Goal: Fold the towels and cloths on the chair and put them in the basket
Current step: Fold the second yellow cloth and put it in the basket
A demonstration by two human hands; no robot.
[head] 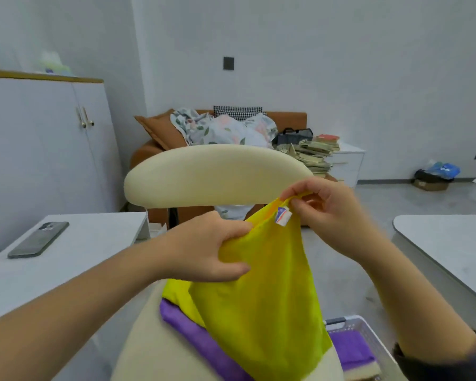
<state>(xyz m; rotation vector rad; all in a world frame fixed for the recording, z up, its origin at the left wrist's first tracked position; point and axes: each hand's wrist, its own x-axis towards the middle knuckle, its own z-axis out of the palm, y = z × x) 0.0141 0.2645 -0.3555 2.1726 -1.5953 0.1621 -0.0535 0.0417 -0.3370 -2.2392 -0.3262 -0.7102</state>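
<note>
A yellow cloth [264,298] hangs lifted above the cream chair [209,174]. My left hand [206,248] grips its upper left edge, thumb underneath. My right hand [324,207] pinches the top corner, just beside a small white and blue label [283,216]. The cloth's lower part drapes over the chair seat [149,353]. A purple cloth [193,334] lies flat on the seat under the yellow one. At the lower right stands a white basket [368,329] holding a folded purple cloth [352,350] on top of a cream one.
A white table on the left [94,237] carries a dark phone [38,239]. Another white table edge [445,243] is at the right. A white cabinet [39,147] stands at the left; a brown sofa [154,149] piled with bedding is behind the chair.
</note>
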